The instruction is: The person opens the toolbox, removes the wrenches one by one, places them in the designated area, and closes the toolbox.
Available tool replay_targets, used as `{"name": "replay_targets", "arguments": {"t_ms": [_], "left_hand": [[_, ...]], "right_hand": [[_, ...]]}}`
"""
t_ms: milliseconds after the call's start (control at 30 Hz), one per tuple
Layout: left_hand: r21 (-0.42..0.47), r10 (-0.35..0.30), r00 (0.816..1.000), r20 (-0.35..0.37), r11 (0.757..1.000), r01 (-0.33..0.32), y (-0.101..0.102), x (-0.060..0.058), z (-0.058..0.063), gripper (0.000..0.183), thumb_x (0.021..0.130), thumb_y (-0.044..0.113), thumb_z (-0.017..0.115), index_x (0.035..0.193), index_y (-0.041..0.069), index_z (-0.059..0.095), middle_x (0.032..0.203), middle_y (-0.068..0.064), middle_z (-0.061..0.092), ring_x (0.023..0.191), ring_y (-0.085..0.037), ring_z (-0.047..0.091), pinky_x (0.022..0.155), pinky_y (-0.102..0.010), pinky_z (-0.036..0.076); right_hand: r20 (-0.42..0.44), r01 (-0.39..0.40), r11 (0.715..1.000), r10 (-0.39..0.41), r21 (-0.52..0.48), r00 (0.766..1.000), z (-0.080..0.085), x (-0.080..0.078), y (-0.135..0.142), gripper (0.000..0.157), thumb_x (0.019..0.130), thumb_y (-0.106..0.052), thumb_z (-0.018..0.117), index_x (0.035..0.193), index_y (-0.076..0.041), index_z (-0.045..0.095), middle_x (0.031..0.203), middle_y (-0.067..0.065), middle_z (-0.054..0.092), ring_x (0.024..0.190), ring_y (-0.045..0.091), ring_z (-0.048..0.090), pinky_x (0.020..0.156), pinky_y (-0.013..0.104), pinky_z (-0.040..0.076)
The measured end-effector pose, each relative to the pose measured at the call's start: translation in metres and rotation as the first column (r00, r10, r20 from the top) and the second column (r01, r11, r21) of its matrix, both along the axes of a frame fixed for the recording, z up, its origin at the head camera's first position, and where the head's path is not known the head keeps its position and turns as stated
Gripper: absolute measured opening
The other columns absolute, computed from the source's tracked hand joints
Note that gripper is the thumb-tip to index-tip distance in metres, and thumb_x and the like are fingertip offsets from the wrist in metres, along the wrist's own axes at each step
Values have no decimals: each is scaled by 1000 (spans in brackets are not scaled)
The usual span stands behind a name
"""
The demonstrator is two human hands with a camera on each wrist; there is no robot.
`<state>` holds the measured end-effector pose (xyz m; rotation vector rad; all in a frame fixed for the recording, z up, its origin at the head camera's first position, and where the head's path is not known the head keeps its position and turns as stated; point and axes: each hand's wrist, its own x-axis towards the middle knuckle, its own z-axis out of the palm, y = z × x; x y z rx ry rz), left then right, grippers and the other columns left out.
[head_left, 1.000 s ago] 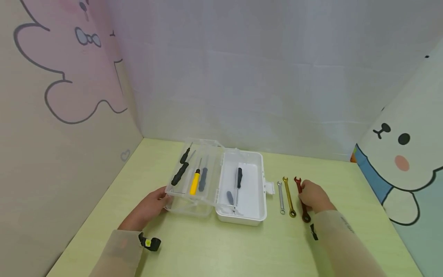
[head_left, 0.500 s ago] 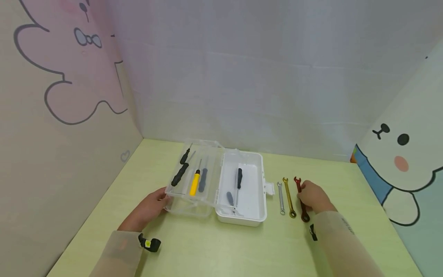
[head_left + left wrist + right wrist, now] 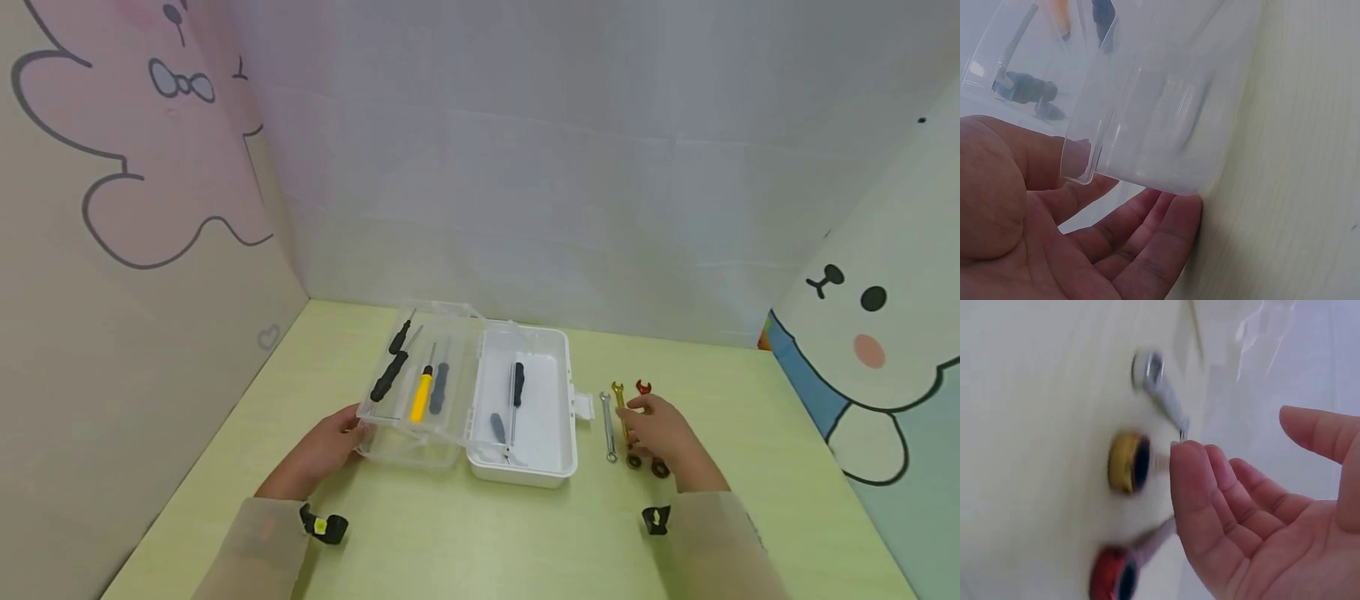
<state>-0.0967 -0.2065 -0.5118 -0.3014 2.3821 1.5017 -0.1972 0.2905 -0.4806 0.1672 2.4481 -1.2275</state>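
Note:
My left hand (image 3: 326,450) grips the near left corner of the clear plastic lid (image 3: 408,452) of a white toolbox (image 3: 546,417); in the left wrist view its thumb (image 3: 1044,156) lies against the clear plastic and the fingers curl beneath. Over the gold wrench (image 3: 618,395) is my right hand (image 3: 666,435), thumb and fingers spread apart with nothing between them. That hand hides the middle of both the gold wrench and the red wrench (image 3: 659,468). A silver wrench (image 3: 608,429) lies just left of them, parallel, on the table.
A clear tray by the lid bears several screwdrivers, among them a yellow-handled screwdriver (image 3: 422,396) and a black one (image 3: 390,377). In the white box lie a black-handled screwdriver (image 3: 519,383) and a grey-handled one (image 3: 498,428). A white latch (image 3: 583,407) sticks out rightward. Cloth walls (image 3: 480,183) enclose the table.
My right hand has let go of the red wrench and moved left over the gold wrench, its fingers opening. The left hand stays at the lid.

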Motion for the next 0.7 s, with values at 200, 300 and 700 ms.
{"name": "replay_targets", "arguments": {"t_ms": [200,300,700], "left_hand": [[15,-3,1000,-14,1000,3,0,0,0,51,113,19,49,161,3,42,152,-22,54,119,-30,61,103,-51,53],[18,0,1000,-14,1000,0,0,1,-1,51,113,18,49,161,3,42,152,-22,55,119,-30,61,103,-50,54],[61,-4,1000,-23,998,6,1,2,0,51,113,17,47,161,2,40,150,-23,55,123,-31,60,103,-50,54]], "right_hand": [[31,30,973,-24,-229,999,-4,15,-21,54,111,-31,56,148,6,46,136,29,59,109,30,69,85,38,63],[61,48,931,-28,-362,998,-9,21,-28,54,111,-32,58,148,6,46,131,24,62,108,26,69,88,37,62],[34,52,888,-41,-456,999,-19,40,-62,53,109,-27,60,149,7,51,151,24,54,130,30,61,108,43,53]]}}
